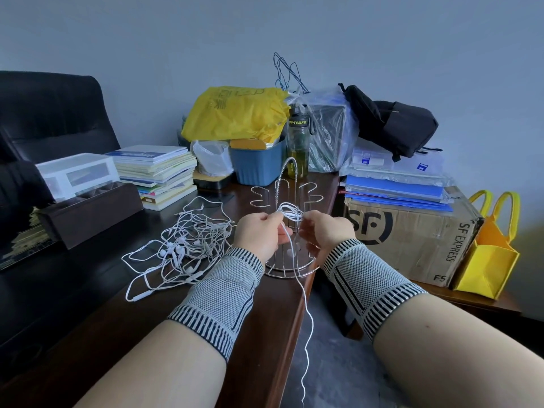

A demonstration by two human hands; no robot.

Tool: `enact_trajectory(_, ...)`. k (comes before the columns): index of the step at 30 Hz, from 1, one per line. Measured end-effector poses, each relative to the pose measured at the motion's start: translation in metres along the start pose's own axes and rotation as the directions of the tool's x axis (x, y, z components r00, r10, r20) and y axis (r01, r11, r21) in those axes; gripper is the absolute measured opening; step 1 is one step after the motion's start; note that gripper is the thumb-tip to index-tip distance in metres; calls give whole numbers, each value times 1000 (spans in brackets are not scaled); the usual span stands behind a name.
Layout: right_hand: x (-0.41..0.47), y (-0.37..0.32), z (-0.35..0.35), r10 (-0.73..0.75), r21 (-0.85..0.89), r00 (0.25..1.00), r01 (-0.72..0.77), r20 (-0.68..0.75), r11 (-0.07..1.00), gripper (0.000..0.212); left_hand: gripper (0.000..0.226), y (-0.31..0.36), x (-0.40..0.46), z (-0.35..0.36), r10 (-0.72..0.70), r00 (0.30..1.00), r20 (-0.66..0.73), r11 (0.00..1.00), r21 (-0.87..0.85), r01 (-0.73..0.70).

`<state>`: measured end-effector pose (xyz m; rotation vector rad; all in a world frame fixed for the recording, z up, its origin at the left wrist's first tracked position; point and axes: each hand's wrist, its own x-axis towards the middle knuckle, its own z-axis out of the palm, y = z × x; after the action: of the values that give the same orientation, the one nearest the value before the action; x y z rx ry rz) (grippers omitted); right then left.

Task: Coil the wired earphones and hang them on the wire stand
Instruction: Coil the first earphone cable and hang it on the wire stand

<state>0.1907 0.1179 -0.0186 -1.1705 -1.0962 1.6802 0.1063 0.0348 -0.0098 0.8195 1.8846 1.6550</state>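
Observation:
My left hand (259, 235) and my right hand (325, 231) meet in front of the wire stand (284, 195) and together pinch a small coil of white earphone cable (290, 213). The loose tail of that cable (306, 334) hangs down between my forearms past the desk's front edge. The stand is chrome, with curved hooks and a round grid base, and sits near the desk's right edge, partly hidden behind my hands. A tangled heap of several more white earphones (182, 245) lies on the dark desk to the left of my left hand.
Behind the stand are a blue tub (257, 164), a yellow bag (235, 113) and a green bottle (298, 142). Stacked books (159, 175) and a dark wooden tray (88, 213) sit left. A cardboard SF box (412, 234) and yellow tote (488, 254) stand right, across a gap.

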Motion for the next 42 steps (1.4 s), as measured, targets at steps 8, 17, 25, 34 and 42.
enact_trajectory(8,1,0,0,13,-117,1000,-11,19,993,16,28,1,-9,0,-26,999,-41,999,31,27)
enact_trajectory(17,0,7,-1,-55,-67,995,60,78,996,12,53,-12,-14,-2,62,997,-42,994,90,-58)
enact_trajectory(25,-6,15,-6,-251,-153,965,260,78,953,15,26,-20,-21,-4,240,968,68,849,469,-244)
enact_trajectory(34,-19,38,-20,-761,-427,436,874,481,231,32,15,-25,-32,-9,465,856,224,490,740,-460)
enact_trajectory(42,-16,39,-14,-701,-441,601,786,384,432,6,14,-19,-22,-28,358,932,63,711,628,-315)
